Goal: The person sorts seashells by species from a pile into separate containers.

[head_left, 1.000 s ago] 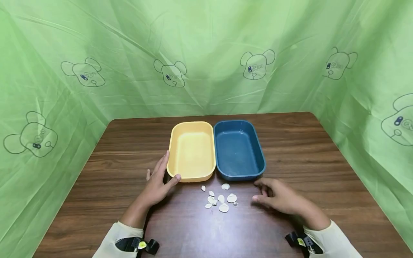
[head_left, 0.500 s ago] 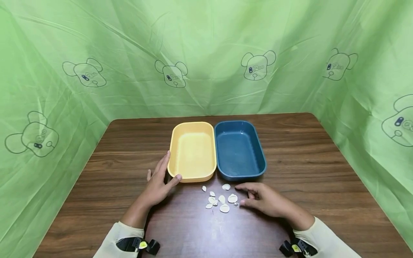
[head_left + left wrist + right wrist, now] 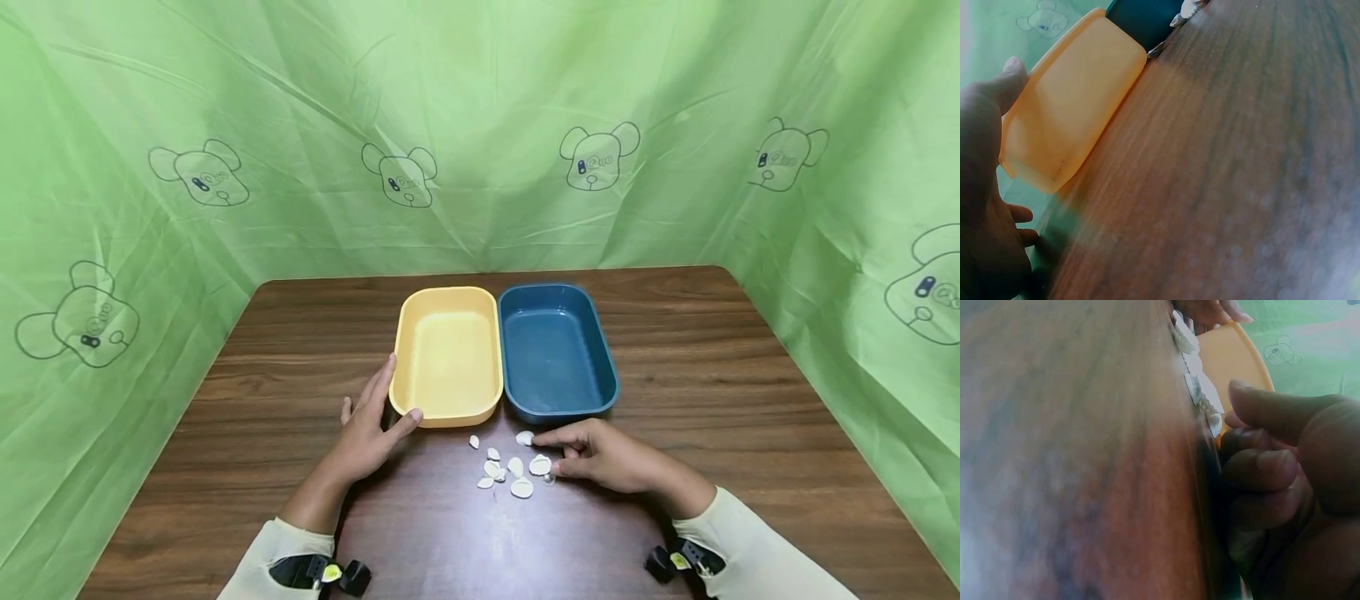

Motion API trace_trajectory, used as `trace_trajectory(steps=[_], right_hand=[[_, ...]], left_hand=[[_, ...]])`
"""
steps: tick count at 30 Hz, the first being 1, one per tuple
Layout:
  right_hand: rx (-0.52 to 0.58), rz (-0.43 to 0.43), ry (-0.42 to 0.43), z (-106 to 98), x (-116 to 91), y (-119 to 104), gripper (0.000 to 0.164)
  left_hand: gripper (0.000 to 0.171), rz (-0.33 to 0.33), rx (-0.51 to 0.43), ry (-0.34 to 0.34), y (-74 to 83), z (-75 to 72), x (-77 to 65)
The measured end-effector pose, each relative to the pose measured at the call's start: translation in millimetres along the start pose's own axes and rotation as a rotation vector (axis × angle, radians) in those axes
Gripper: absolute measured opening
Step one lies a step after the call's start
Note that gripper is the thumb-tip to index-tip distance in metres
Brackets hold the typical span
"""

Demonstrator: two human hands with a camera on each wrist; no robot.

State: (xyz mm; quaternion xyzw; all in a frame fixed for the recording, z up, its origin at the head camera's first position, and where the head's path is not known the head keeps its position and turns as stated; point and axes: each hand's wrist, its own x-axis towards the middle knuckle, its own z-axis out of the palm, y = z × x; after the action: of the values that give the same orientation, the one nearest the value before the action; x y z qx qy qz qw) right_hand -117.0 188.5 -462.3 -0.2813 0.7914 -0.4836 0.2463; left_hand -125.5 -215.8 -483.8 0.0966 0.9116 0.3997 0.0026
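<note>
**Head view: right hand at the shells, left hand on the yellow tray**

All positions are taken from the blue tray (image 3: 555,354), as I face it.

Right hand (image 3: 618,460): in front of the blue tray, by its near right corner. I find the index finger extended to the left, its tip appearing to meet the edge of 1 shell just in front of the tray. The thumb stands apart from it, its tip close to a second shell and a small clear piece (image 3: 549,479); I cannot tell whether it touches either. My other fingers are folded inward, as the right wrist view also shows. I see nothing clasped between finger and thumb.

Left hand (image 3: 366,433): to the left of the blue tray, on the far side of the yellow tray (image 3: 450,354). Fingers nearly straight against that tray's outer wall, thumb spread onto its near rim; I rest on it without curling round it.

White shells (image 3: 515,467): I count 9, scattered on the wooden table (image 3: 697,350) in front of the blue tray and towards its front left. 2 of them touch.

Yellow tray: directly left of the blue tray, the rims side by side.

Surroundings: green cloth (image 3: 487,100) behind the blue tray, printed with outlined animal heads.
</note>
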Motion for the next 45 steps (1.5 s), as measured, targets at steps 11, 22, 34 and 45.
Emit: trace_trajectory(steps=[11, 22, 34, 45], right_hand=[[0.028, -0.014, -0.044, -3, 7, 9, 0.041], [0.043, -0.016, -0.025, -2, 8, 8, 0.041], [0.037, -0.003, 0.04, 4, 9, 8, 0.033], [0.069, -0.015, 0.068, 10, 5, 11, 0.031]], left_hand=[[0.098, 0.002, 0.001, 0.004, 3.3, -1.5, 1.3], [0.098, -0.011, 0.009, 0.004, 3.1, -2.3, 3.7], [0.099, -0.029, 0.018, -0.003, 2.9, -1.5, 4.3], [0.098, -0.032, 0.013, -0.001, 1.3, -1.0, -0.6]])
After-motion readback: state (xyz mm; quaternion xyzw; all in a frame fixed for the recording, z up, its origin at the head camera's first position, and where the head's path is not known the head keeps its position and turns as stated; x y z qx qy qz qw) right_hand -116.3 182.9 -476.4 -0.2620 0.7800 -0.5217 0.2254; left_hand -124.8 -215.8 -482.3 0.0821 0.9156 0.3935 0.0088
